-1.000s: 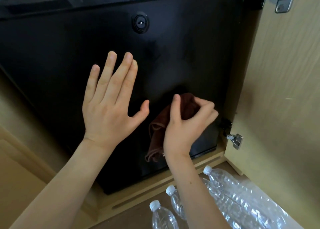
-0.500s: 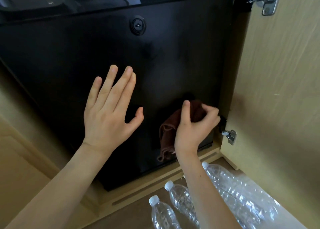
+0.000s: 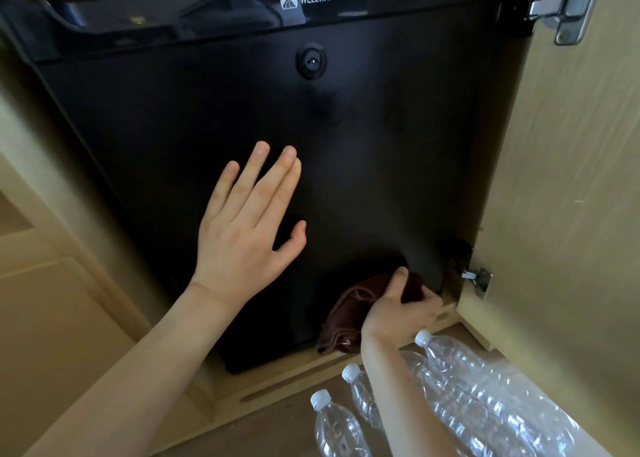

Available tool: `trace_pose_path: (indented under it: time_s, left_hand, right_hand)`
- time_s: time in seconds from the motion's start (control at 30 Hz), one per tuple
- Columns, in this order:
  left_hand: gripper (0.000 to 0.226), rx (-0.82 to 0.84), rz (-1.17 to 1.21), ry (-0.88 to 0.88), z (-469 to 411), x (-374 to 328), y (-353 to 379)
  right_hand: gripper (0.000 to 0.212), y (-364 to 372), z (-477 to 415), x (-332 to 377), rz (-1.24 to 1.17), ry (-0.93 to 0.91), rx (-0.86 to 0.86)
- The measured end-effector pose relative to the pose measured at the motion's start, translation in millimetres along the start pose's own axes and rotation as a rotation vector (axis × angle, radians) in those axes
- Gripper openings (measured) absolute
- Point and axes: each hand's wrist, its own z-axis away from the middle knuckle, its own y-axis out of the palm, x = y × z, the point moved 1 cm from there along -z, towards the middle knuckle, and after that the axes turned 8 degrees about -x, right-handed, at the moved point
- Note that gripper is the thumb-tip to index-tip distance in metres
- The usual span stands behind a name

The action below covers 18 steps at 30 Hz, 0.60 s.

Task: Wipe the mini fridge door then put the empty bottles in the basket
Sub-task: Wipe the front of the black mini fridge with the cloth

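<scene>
The right hand (image 3: 398, 313) is pressing a brown cloth (image 3: 349, 311) against the lower right corner of the fridge door (image 3: 363, 145), thumb and fingers clamped on the bunched fabric. The left hand (image 3: 242, 235) is lying flat at the door, fingers straight, thumb apart. The cloth is looking soft and limp. The bottles (image 3: 485, 380) are lying on the floor below, probably light, crushable and slick, so the necks are likely offering the surest hold.

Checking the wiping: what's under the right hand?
A brown cloth, gripped by the right hand against the lower part of the fridge door. The door surface beneath the cloth is hidden.
</scene>
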Motion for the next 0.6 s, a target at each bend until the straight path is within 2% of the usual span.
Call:
trace_pose_path:
  time_s: [0.07, 0.2, 0.27, 0.37, 0.43, 0.5, 0.6]
  left_hand:
    - [0.061, 0.007, 0.014, 0.012, 1, 2, -1]
    - [0.058, 0.025, 0.019, 0.020, 11, 7, -4]
    - [0.058, 0.043, 0.020, 0.012, 23, 9, -6]
    - [0.060, 0.096, 0.012, 0.004, 42, 13, -11]
    - [0.062, 0.133, 0.002, 0.001, 52, 16, -14]
    - [0.062, 0.152, 0.005, 0.002, 57, 17, -16]
    - [0.061, 0.163, 0.014, 0.000, 57, 17, -17]
  right_hand:
    - [0.028, 10, 24, 14, -0.053, -0.137, 0.081]
    - [0.027, 22, 66, 12, -0.097, -0.335, 0.178]
    - [0.027, 18, 70, -7, -0.078, -0.330, 0.123]
    - [0.042, 3, 65, -44, 0.050, -0.112, 0.041]
    - [0.046, -4, 65, -52, 0.089, -0.006, 0.065]
    - [0.033, -1, 69, -39, 0.027, -0.031, 0.128]
    - [0.028, 13, 78, 1, -0.109, -0.216, 0.168]
